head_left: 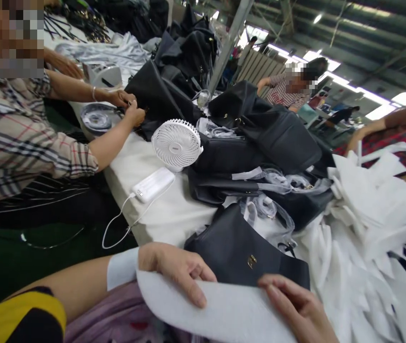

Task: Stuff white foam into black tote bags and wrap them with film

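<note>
Currently, from the head view, the sheet (237,312), white, soft-looking and rounded at its left end, is held at the near side, just in front of the bag (224,243) with a gold emblem (252,261). The left hand (176,267) pinches the sheet's far edge, thumb over the face and fingers behind; the right hand (298,307) nips the same edge farther right between thumb and fingers. The sheet overlaps the bag in view; whether they touch, I cannot tell. If the two hands pushed toward each other, the thin sheet would probably buckle or crease between them, and a loose right pinch could let that end droop. To the right, a loose white pile (360,228) stands close by the right hand; a wide elbow swing might topple it. On the far left of the bag, a fan (177,145) and a power bank (155,184) share the bench (174,214), and their cable (115,219) loops over the left edge; a forearm catching it could drag both down. Farther left, a co-worker (63,150) handles another bag, well apart.
</note>
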A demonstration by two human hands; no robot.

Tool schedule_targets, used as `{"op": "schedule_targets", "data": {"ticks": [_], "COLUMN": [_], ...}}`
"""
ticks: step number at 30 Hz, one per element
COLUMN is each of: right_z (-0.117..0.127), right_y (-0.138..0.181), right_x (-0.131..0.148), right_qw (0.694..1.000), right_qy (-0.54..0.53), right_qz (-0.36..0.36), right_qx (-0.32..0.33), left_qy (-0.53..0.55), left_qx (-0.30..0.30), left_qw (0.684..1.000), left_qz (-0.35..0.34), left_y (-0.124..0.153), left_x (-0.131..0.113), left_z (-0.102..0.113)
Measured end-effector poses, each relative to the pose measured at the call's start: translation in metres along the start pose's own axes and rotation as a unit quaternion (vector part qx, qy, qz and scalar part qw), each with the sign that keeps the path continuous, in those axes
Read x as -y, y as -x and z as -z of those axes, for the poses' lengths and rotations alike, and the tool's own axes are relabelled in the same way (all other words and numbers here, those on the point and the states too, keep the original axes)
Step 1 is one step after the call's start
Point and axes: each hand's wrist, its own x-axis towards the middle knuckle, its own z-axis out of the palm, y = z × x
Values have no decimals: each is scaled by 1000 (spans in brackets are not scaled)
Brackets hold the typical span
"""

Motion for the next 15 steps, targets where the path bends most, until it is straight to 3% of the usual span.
{"op": "schedule_targets", "data": {"ticks": [2, 4, 7, 9, 11, 15], "right_z": [-22, -42, -68, -81, -88, -89], "right_y": [-36, -71, -115, -133, -140, -133], "right_x": [4, 1, -8, -13, -18, -30], "right_qw": [997, 978, 907, 855, 827, 807], "right_qy": [8, 68, 201, 270, 285, 212], "right_qz": [72, 189, 363, 440, 483, 529], "right_qx": [-33, -62, -69, -45, -33, -157], "left_qy": [10, 11, -23, -56, -105, -219], "left_qx": [-100, -207, -342, -384, -402, -413], "left_qw": [993, 968, 917, 901, 893, 873], "left_qz": [-60, -142, -206, -195, -175, -138], "left_y": [27, 48, 62, 59, 48, 25], "left_x": [-7, -15, -27, -33, -38, -47], "left_z": [11, 24, 43, 52, 59, 66]}}
